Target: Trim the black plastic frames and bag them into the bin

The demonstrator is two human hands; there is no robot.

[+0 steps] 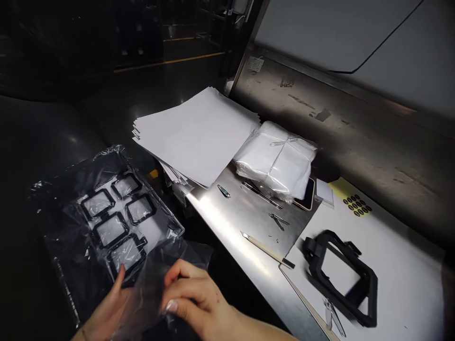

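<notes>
A clear plastic bag [71, 189] holds a tray of several black rectangular frames [117, 222] at the lower left, off the table's edge. My left hand [106, 308] grips the bag's near edge from below, thumb pointing up over the plastic. My right hand [195, 296] pinches the bag's open flap just right of it, fingers curled on the film. A larger black frame part [341, 277] lies on white paper at the right, apart from both hands.
On the steel table [245, 222] lie a stack of white sheets [199, 135], a wrapped white bundle [277, 158], tweezers [279, 220], a thin knife [266, 251], a phone edge [308, 199] and a yellow sheet with black dots [355, 204]. A steel back wall rises behind.
</notes>
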